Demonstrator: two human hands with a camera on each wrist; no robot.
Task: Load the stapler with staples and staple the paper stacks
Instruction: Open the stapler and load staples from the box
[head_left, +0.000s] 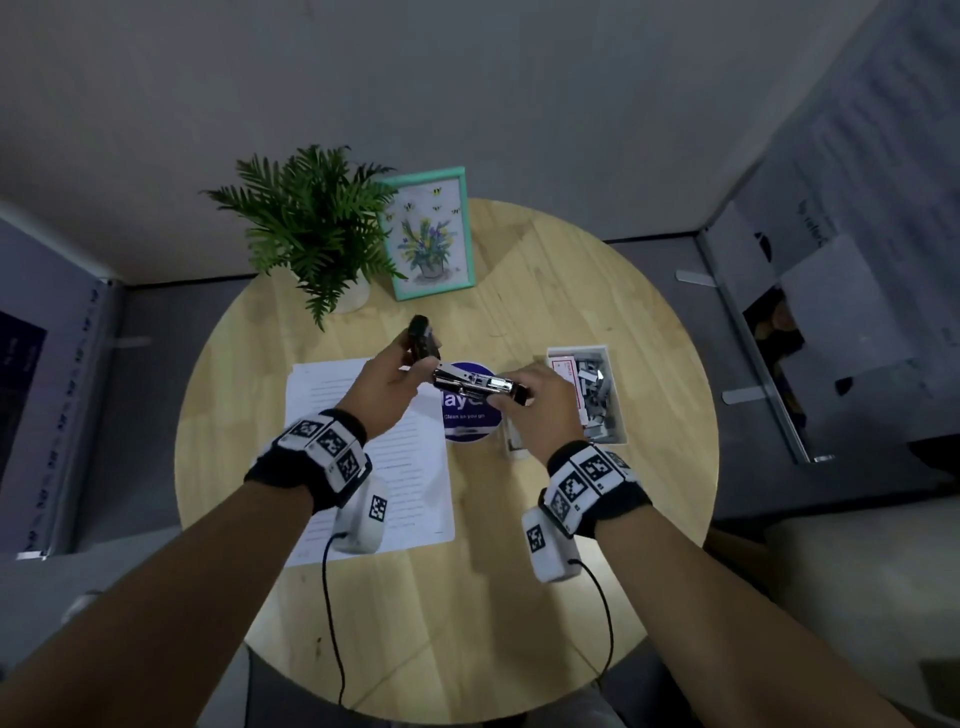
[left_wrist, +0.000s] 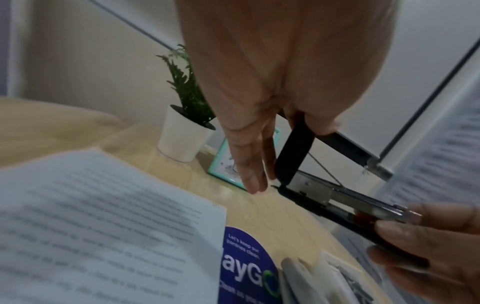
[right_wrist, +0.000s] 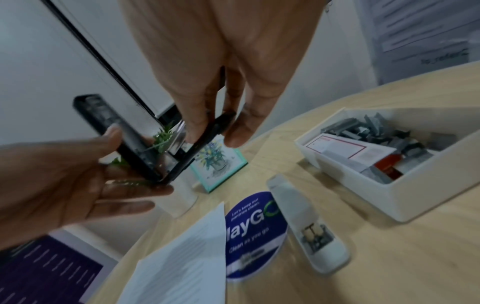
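Observation:
A black stapler (head_left: 467, 382) is held above the table, swung open. Its black lid (head_left: 423, 338) points up and away, and its metal magazine (left_wrist: 350, 201) lies bare. My left hand (head_left: 400, 364) holds the lid (right_wrist: 116, 127) near the hinge, thumb on top and fingers beneath. My right hand (head_left: 511, 392) pinches the front end of the base (right_wrist: 207, 139) between thumb and fingers. A stack of printed paper (head_left: 363, 457) lies flat on the table under my left wrist. A white box (head_left: 576, 348) at the right holds several loose staple strips (right_wrist: 369, 127).
A white stapler (right_wrist: 309, 230) lies on the round wooden table (head_left: 467, 597) beside a purple round sticker (head_left: 467, 421). A potted plant (head_left: 311, 228) and a teal picture frame (head_left: 428, 234) stand at the far edge. Grey partitions surround the table.

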